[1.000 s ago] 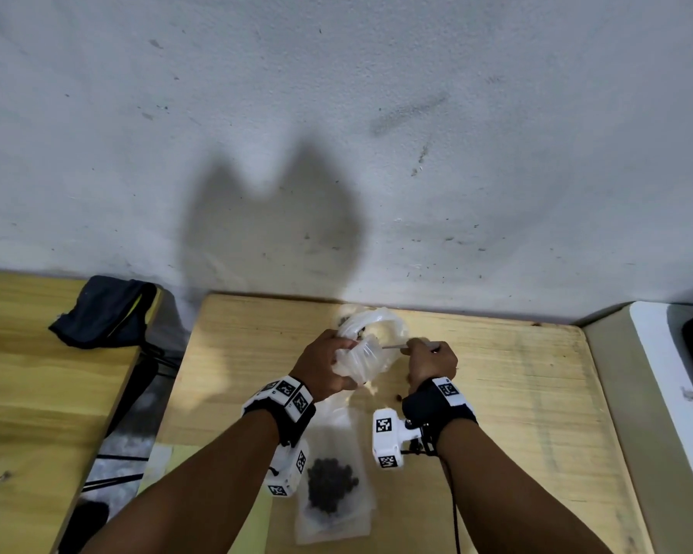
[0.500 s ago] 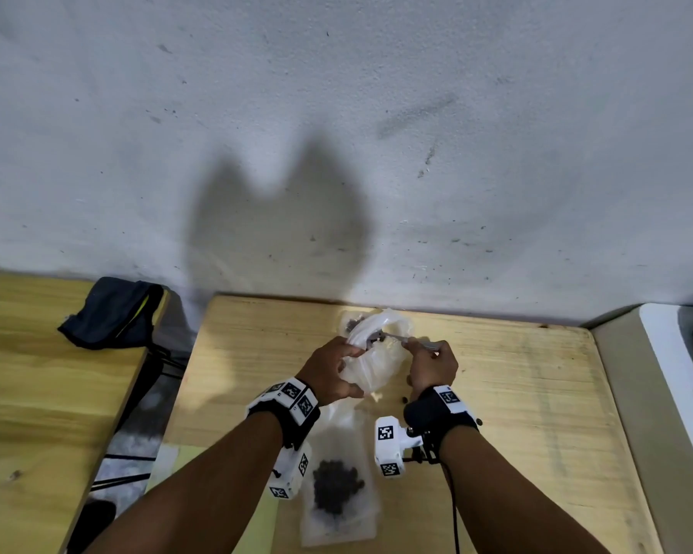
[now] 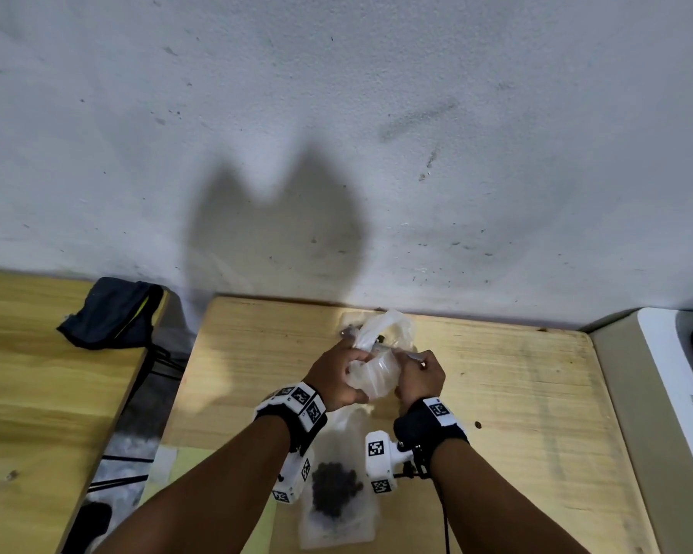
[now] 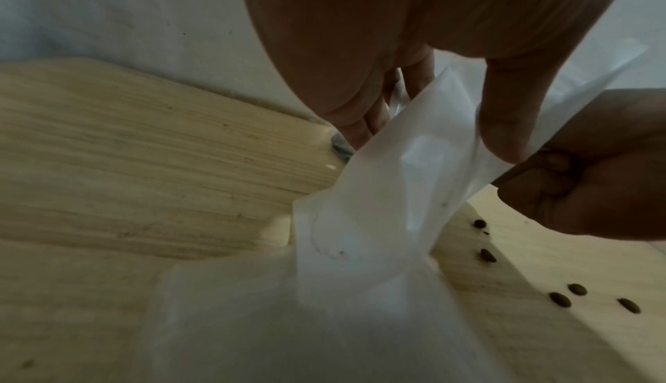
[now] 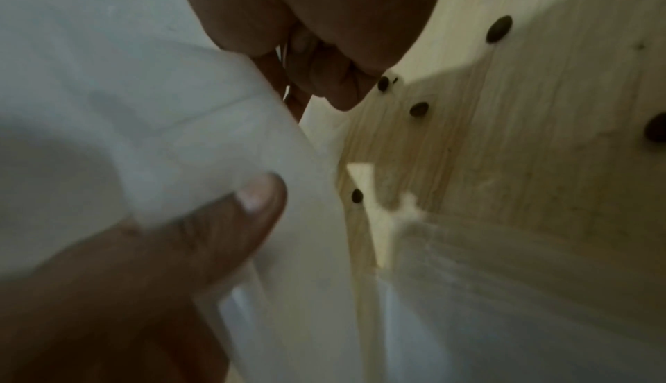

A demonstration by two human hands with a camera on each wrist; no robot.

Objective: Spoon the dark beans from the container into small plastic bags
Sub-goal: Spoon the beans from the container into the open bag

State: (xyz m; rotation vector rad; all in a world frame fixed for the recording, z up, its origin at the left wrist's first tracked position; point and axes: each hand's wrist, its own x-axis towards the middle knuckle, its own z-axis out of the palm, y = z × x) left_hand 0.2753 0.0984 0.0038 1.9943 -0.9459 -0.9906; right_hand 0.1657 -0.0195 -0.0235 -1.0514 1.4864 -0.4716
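Observation:
My left hand (image 3: 343, 377) grips a small clear plastic bag (image 3: 373, 377) upright above the wooden table (image 3: 517, 393). The right hand (image 3: 419, 373) holds a metal spoon (image 3: 411, 355), whose bowl reaches into the bag's mouth. Behind the bag, near the wall, stands the clear container (image 3: 403, 325), mostly hidden. In the left wrist view the left thumb presses the bag (image 4: 389, 189), with the right hand (image 4: 594, 167) curled against the bag's edge. The right wrist view shows the bag (image 5: 216, 121) pinched by the left thumb (image 5: 234, 218).
A filled bag of dark beans (image 3: 337, 497) lies flat on the table between my forearms. Loose beans (image 4: 486, 255) (image 5: 499, 28) are scattered on the wood to the right of the bag. A dark cloth (image 3: 109, 313) lies on the neighbouring table at left.
The left hand has lifted the bag so that it now stands in front of the container. The right hand has brought the spoon from over the container into the bag's mouth.

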